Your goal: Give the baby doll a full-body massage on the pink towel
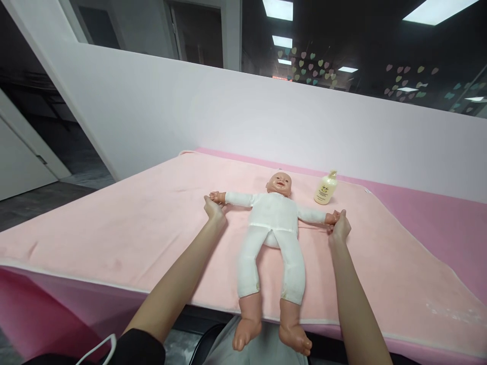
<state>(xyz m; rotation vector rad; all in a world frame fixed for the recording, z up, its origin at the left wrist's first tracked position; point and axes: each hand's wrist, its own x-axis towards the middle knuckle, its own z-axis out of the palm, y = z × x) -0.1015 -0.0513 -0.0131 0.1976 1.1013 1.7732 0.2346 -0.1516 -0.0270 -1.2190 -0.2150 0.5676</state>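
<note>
While a person is stretching both bare forearms (pixel 182 279) in from seven and five o'clock, a bald doll (pixel 273 210) in a white suit is lying face up on a peach-coloured sheet (pixel 160 218). Taking its torso as the centre of the dial, its head (pixel 279 181) is pointing to twelve, and its bare feet (pixel 247 329) are jutting toward six, past the sheet's near edge and over a grey-clothed lap (pixel 266 351). Its arms are spreading wide. Out at nine, the person's left hand (pixel 216 209) is grasping the small hand at the end of one arm; out at three, the right hand (pixel 341 226) is gripping the other, some of its fingers being hidden from me. Toward two, a pale yellow pump bottle (pixel 325 188) is standing on the sheet, near the doll's arm but apart from it. Farther off at twelve, a white wall (pixel 228 111) is rising behind the pink table cover (pixel 437 228), and at one, above it, heart stickers (pixel 312 66) are dotting a dark pane.
</note>
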